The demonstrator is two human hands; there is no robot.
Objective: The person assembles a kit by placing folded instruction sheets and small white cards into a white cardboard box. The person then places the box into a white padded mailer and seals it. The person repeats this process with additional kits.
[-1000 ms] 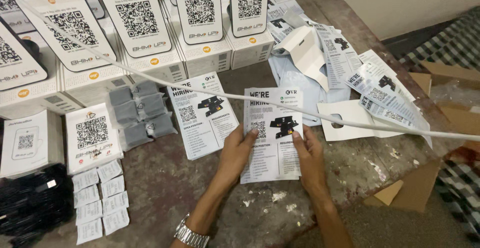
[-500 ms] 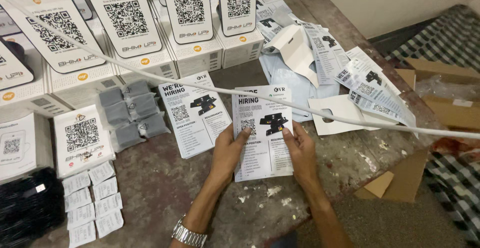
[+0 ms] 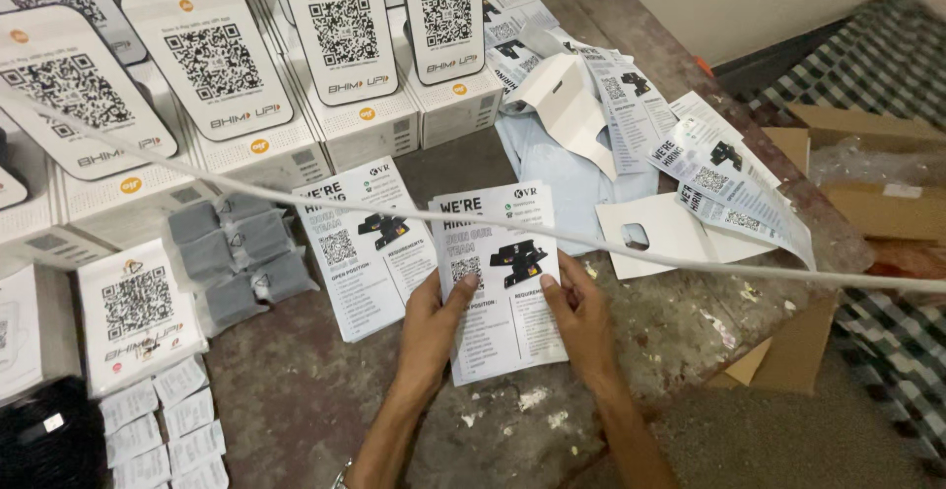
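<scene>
Head view, looking down on a worn counter (image 3: 690, 351). Left hand (image 3: 431, 326) and right hand (image 3: 581, 316) lie flat on the two long edges of a printed flyer (image 3: 501, 282), fingers loosely together and thumbs on the sheet, pressing it down rather than pinching it. The flyer sits directly between the two hands, touching both, its top edge pointing away from the wrists. It looks to be a thin stack of paper: light, limp, easily creased and apt to slide on the counter, so it is best taken by the side edges near the middle, thumb above and fingers beneath. Just beyond the left hand lies a second flyer stack (image 3: 370, 247), and farther left a clear bag of grey blocks (image 3: 236, 257). Beyond the right hand are loose leaflets (image 3: 729, 178) and a white card with a cut-out (image 3: 660, 238). A white cable (image 3: 690, 262) crosses above the flyer.
</scene>
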